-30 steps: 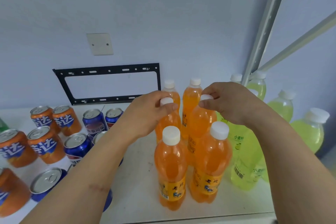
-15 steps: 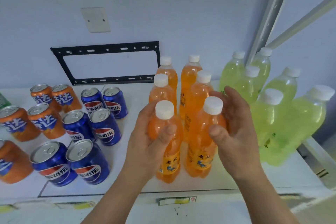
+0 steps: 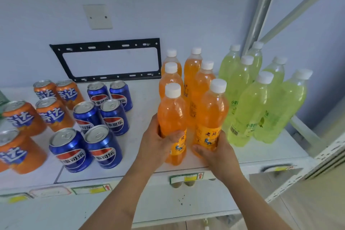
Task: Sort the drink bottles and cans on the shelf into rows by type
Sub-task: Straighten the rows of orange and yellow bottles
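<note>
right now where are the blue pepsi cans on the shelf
In the head view the blue pepsi cans stand in two columns left of centre on the shelf, between the orange cans and the orange bottles.

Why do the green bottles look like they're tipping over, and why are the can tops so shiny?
Head view: the wide lens bends the edges, so the green bottles and shelf post lean though they probably stand straight; the blue cans have metal tops that catch the light; the bottom edge looks slightly blurred.

Orange bottles (image 3: 192,87), green bottles (image 3: 261,95), blue cans (image 3: 97,117), orange cans (image 3: 37,114): upright, apparently double rows.
</note>
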A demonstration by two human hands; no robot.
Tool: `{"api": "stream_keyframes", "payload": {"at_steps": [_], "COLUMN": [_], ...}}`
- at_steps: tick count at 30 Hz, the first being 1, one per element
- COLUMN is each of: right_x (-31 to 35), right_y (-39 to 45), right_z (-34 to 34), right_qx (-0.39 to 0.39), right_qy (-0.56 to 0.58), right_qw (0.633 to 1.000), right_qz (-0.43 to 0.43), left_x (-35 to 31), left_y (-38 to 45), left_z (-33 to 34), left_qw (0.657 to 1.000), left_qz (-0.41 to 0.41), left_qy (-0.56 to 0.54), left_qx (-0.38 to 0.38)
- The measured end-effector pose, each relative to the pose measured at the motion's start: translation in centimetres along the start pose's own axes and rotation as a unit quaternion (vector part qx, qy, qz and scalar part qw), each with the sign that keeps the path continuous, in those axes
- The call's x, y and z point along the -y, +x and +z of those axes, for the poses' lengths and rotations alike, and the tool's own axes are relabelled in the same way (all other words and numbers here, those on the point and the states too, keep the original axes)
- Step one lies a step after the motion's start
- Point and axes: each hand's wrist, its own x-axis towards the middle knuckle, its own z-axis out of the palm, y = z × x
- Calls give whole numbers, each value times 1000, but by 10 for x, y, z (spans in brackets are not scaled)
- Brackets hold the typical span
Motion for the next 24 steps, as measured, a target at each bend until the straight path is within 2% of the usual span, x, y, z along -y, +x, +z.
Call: {"api": "stream_keyframes", "payload": {"at_steps": [9,14,16,18,20,21,24], "right_x": [9,11,16,23,30,35,51], "right_y": [-1,-16,-20,-32,-44,-49,-64], "right_z": [-6,-14,-20,-27,-34,-37,-50], "right_qx": [38,60,65,52,46,47,47], "right_qy": [-57,-109,-151,-221,-279,-301,-354], "right_qw": [997,991,984,972,958,952,934], "right_qz": [34,56,65,62,46,36,-5], "left_x": [-8,-1,5,11,12,11,-4], "left_y": [-5,-26,-36,-48,-60,-67,-85], "left_z": [1,-2,-4,-10,-17,-21,-24], "left_qw": [999,996,987,961,907,874,778], "left_qz": [9,8,31,39,59,97,236], "left_qy": [10,85,157,273,407,464,577], "left_qx": [30,35,15,-32,-88,-103,-85]}}
